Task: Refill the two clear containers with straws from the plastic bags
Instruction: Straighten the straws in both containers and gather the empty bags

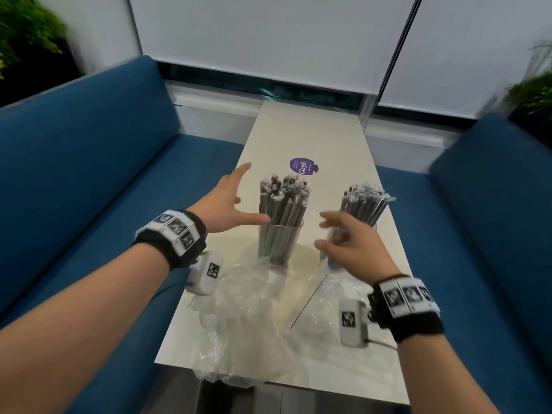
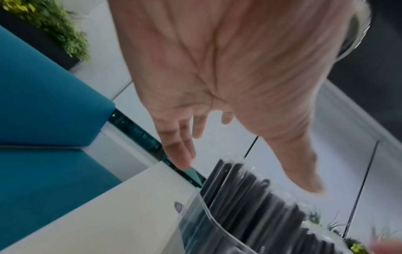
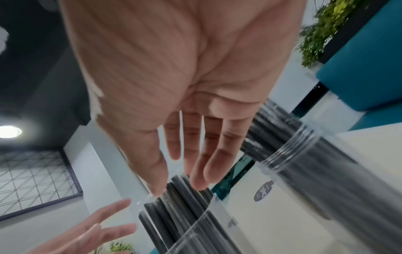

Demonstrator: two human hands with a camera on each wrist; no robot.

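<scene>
Straws (image 1: 283,204) stand packed upright in both clear containers (image 1: 279,243) on the surface (image 1: 304,135); empty plastic bags (image 1: 248,312) lie crumpled nearer the person. Left hand (image 1: 230,201) and right hand (image 1: 346,243) spread, holding nothing. Straws likely light, stiff, wrappers slippery; best gripped as a bundle mid-length.

clear glossy plastic containers (image 1: 280,245), ribbed at the rim, dark matt straws (image 1: 283,201) in thin shiny wrappers, crinkled transparent plastic bags (image 1: 239,318), smooth pale tabletop (image 1: 307,135) with a faint sheen, glossy purple sticker (image 1: 303,166), blue woven cloth seats (image 1: 89,162), black fabric wristbands (image 1: 167,234)
</scene>
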